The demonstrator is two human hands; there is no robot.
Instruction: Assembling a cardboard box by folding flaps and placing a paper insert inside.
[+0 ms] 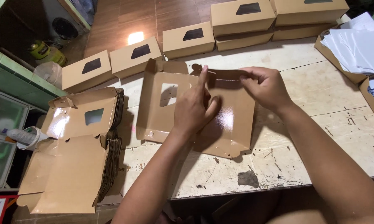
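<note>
A flat brown cardboard box blank (158,116) with a cut-out window lies on the worn white table (319,124). My left hand (194,107) rests on the middle of the blank, index finger pointing up along a fold. My right hand (266,86) pinches the raised far flap of the blank between thumb and fingers, folding it upward.
A stack of unfolded box blanks (77,153) lies at the left table edge. Several folded window boxes (188,40) line the far edge, some stacked at the right. A carton of white paper sheets (357,47) sits at the far right. A green tiled counter (12,70) stands at the left.
</note>
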